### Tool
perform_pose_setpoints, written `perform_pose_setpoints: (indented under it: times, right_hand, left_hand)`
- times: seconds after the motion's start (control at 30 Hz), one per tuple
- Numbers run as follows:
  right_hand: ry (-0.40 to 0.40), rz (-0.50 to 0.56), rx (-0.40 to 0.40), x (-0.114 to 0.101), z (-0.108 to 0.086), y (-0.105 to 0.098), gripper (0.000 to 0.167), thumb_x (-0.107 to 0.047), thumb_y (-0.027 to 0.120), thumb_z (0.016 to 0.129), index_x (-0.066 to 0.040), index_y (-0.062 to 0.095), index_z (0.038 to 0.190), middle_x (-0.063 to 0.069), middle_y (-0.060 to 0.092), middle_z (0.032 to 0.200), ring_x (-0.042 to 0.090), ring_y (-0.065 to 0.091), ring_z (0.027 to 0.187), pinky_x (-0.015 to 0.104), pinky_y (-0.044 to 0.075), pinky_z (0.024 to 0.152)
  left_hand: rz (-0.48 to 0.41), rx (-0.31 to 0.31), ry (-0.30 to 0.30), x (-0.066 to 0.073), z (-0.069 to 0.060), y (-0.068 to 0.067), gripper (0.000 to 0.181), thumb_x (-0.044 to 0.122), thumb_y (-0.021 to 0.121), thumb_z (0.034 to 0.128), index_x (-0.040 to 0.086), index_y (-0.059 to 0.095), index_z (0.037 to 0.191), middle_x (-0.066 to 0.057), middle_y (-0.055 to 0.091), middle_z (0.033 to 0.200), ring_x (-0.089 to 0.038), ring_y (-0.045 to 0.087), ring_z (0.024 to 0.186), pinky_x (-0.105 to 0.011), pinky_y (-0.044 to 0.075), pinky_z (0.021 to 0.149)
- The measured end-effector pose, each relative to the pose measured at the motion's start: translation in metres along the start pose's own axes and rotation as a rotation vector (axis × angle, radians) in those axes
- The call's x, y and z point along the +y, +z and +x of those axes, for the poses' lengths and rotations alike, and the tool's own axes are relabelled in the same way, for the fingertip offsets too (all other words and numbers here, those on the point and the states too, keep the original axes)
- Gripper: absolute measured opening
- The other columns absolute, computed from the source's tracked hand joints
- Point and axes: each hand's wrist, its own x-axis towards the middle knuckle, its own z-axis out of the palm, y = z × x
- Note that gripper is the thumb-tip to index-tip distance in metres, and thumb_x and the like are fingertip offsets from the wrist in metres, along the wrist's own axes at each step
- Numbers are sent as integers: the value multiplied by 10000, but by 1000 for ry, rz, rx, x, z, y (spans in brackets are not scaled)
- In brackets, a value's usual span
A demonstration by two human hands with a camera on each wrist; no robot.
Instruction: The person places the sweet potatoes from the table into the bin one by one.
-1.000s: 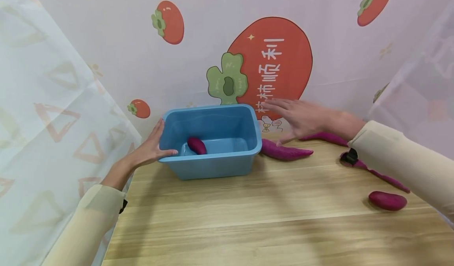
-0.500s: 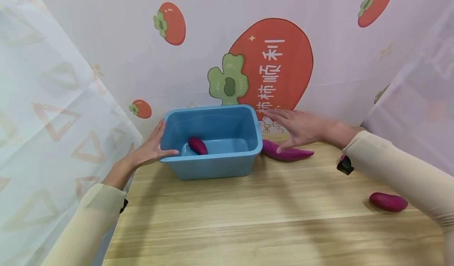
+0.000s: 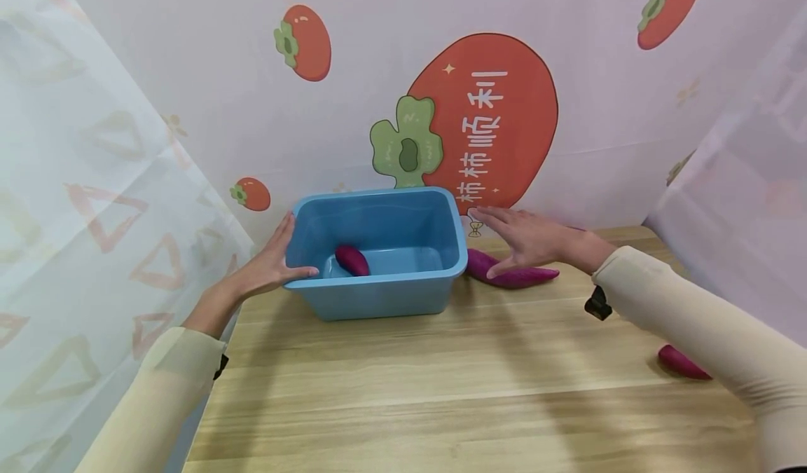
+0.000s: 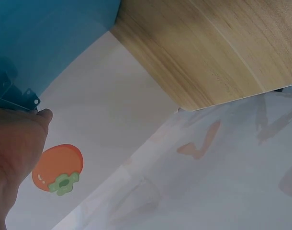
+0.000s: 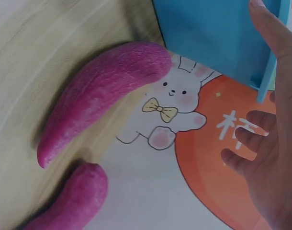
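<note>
In the head view a blue bin (image 3: 378, 301) stands upright at the back left, with a small purple sweet potato (image 3: 352, 260) inside. My left hand (image 3: 267, 266) grips its left end, thumb over the rim and fingers outside; the left wrist view shows that hand (image 4: 16, 148) against the blue wall (image 4: 50, 43). My right hand (image 3: 526, 238), fingers spread and holding nothing, hovers just right of the bin above a long curved sweet potato (image 3: 529, 277). The right wrist view shows this sweet potato (image 5: 103, 91) beside the bin (image 5: 208, 38), below the hand (image 5: 275, 143).
Another sweet potato (image 5: 76, 201) lies near the long one in the right wrist view. A further one (image 3: 681, 362) at the right is partly behind my right sleeve (image 3: 706, 319). A printed cloth (image 3: 592, 94) rises behind the wooden table (image 3: 403, 389).
My right hand has lowered slightly, and its forearm has moved left and down, now covering more of the sweet potatoes at the right. The left hand and bin stay put.
</note>
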Motion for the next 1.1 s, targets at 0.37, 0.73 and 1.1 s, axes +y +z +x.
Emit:
perform_pose_setpoints:
  times: [0.37, 0.73, 1.1]
  right_hand:
    - [15, 53, 17, 13, 8, 23, 1259, -681, 820, 785, -131, 166, 1709, 232, 303, 1701, 506, 377, 1507, 751, 394, 1110]
    - [107, 66, -27, 23, 10, 41, 1213, -707, 778, 813, -94, 215, 1695, 250, 281, 1704, 532, 350, 1516, 759, 385, 1109]
    - [155, 127, -39, 34, 10, 56, 1218, -727, 759, 815, -123, 184, 1702, 255, 211, 1728, 535, 313, 1533, 762, 394, 1096]
  left_hand:
    - [7, -8, -9, -1, 1, -2, 1256, 549, 734, 920, 147, -181, 1680, -87, -180, 1772, -441, -64, 1627, -794, 147, 1195]
    - [55, -9, -13, 2, 5, -6, 1209, 576, 686, 951, 130, -167, 1683, -103, -156, 1775, -438, -43, 1629, -788, 159, 1197]
    - [106, -4, -5, 2, 14, -7, 1168, 580, 640, 980, 112, -170, 1679, -106, -162, 1773, -445, -30, 1628, -771, 158, 1209]
